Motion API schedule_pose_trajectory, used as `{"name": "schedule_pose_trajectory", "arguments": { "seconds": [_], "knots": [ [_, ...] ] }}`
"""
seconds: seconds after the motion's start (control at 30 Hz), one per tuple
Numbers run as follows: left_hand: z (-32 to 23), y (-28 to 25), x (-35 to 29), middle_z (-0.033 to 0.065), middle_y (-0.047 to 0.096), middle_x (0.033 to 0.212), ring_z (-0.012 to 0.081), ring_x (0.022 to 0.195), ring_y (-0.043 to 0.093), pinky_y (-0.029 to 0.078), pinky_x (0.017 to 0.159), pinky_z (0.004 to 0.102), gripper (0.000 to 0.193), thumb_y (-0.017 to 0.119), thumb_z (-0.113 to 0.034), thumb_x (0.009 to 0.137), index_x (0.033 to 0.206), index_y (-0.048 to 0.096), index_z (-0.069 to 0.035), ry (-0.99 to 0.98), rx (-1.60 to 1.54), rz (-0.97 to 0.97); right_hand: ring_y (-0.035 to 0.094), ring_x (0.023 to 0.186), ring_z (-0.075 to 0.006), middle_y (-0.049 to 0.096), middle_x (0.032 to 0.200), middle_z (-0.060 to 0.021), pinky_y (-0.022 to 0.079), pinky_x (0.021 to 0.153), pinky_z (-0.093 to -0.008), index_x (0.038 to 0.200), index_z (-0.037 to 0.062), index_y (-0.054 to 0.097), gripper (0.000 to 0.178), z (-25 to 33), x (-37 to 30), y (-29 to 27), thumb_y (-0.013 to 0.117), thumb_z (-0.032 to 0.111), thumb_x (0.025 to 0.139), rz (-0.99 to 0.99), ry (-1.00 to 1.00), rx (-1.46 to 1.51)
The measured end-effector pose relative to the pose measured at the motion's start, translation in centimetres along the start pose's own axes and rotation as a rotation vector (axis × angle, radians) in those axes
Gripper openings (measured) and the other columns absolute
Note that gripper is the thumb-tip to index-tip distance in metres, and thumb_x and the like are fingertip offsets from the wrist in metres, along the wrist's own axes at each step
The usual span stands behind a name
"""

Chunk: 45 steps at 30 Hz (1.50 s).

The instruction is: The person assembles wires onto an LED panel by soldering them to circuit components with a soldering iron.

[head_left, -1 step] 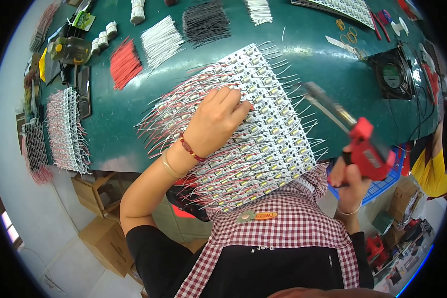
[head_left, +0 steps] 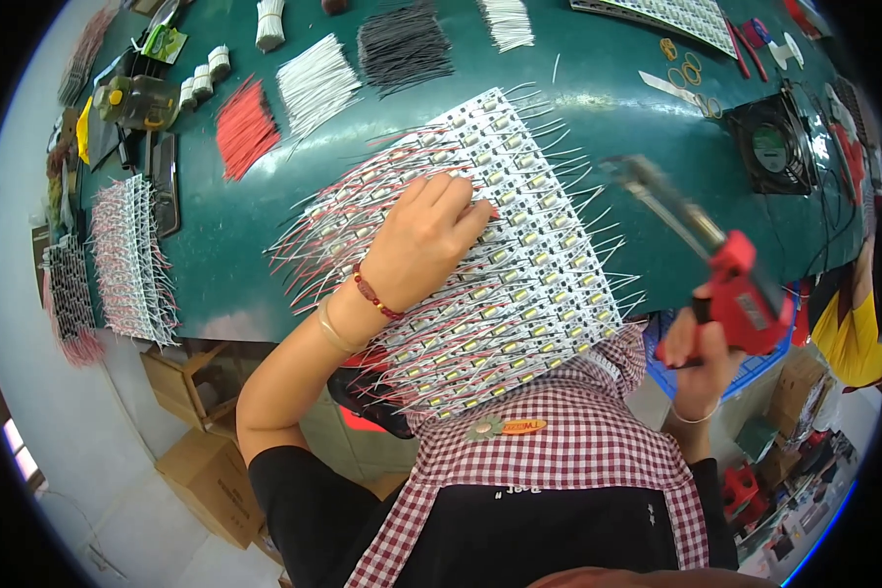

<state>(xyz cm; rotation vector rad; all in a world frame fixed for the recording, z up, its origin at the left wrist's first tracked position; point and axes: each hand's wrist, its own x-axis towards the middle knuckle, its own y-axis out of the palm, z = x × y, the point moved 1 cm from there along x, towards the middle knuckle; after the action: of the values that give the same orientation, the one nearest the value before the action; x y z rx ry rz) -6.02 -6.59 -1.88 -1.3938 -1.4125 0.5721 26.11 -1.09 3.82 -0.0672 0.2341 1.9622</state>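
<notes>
A white panel of small circuit boards (head_left: 534, 230) with yellow chips lies tilted across the table's near edge. Thin red and white wires (head_left: 309, 230) fringe its left side, and short pale wires stick out along its right. My left hand (head_left: 429, 223) rests on the panel, fingers curled and pressed together; a small red bit shows at the thumb tip, and what they pinch is hidden. My right hand (head_left: 701, 358) grips a red soldering gun (head_left: 745, 304) by its handle, right of the panel. Its metal front end points up and left, blurred and apart from the boards.
Bundles of red wires (head_left: 246, 127), white wires (head_left: 317, 88) and black wires (head_left: 404, 44) lie on the green table (head_left: 617, 108) beyond the panel. A black fan (head_left: 769, 145) stands at right. More wired boards (head_left: 130, 260) lie at left. A blue basket (head_left: 740, 377) sits below my right hand.
My right hand and the soldering gun have shifted a little to the right and slightly nearer me. My left hand has stayed on the panel.
</notes>
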Motion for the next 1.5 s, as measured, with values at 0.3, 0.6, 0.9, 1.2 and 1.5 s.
{"name": "schedule_pose_trajectory", "arguments": {
  "seconds": [0.3, 0.6, 0.9, 1.2, 1.5],
  "knots": [
    [-1.6, -0.5, -0.4, 0.0062, 0.050, 0.081, 0.0244, 0.078, 0.053, 0.041, 0.071, 0.0367, 0.021, 0.058, -0.006, 0.079, 0.098, 0.067, -0.007, -0.026, 0.102, 0.087, 0.047, 0.050, -0.0115, 0.048, 0.064, -0.0029, 0.044, 0.048, -0.0274, 0.128, -0.0020, 0.048, 0.042, 6.5, 2.2, -11.9, 0.055, 0.029, 0.100, -0.479, -0.557, 0.058],
    [-1.2, -2.1, -0.7, 0.0049, 0.051, 0.080, 0.0227, 0.078, 0.052, 0.040, 0.069, 0.0361, 0.021, 0.060, -0.003, 0.076, 0.094, 0.068, -0.009, -0.042, 0.245, 0.095, 0.048, 0.041, -0.0118, 0.050, 0.056, -0.0005, 0.039, 0.040, -0.0266, 0.091, 0.0005, 0.060, 0.020, 2.2, 11.3, -19.1, 0.067, 0.020, 0.092, -0.831, -0.233, -0.290],
    [-2.3, -4.3, -1.1, 0.0050, 0.049, 0.077, 0.0231, 0.073, 0.050, 0.040, 0.068, 0.0361, 0.026, 0.062, 0.000, 0.073, 0.097, 0.070, -0.007, -0.155, 0.137, -0.087, 0.045, 0.053, -0.0096, 0.047, 0.066, -0.0012, 0.039, 0.049, -0.0248, 0.125, -0.0016, 0.050, 0.036, 2.1, 1.9, -9.9, 0.055, 0.022, 0.099, -0.501, -0.480, 0.042],
    [-2.9, 1.1, -1.4, 0.0046, 0.049, 0.077, 0.0211, 0.072, 0.048, 0.041, 0.066, 0.0341, 0.035, 0.063, 0.006, 0.068, 0.100, 0.070, -0.006, -0.046, -0.036, -0.048, 0.050, 0.048, -0.0140, 0.052, 0.062, -0.0061, 0.044, 0.048, -0.0276, 0.120, -0.0058, 0.049, 0.048, -4.1, -3.5, -0.8, 0.065, 0.030, 0.093, 0.046, 0.076, -0.101],
    [-2.9, 1.3, -1.6, 0.0058, 0.049, 0.078, 0.0220, 0.073, 0.048, 0.041, 0.067, 0.0344, 0.031, 0.063, 0.005, 0.069, 0.099, 0.069, -0.002, -0.072, -0.051, -0.066, 0.056, 0.061, -0.0125, 0.059, 0.075, -0.0066, 0.047, 0.056, -0.0275, 0.120, -0.0045, 0.052, 0.030, -6.5, -4.5, -0.9, 0.059, 0.005, 0.093, 0.281, 0.071, -0.377]
  ]
}}
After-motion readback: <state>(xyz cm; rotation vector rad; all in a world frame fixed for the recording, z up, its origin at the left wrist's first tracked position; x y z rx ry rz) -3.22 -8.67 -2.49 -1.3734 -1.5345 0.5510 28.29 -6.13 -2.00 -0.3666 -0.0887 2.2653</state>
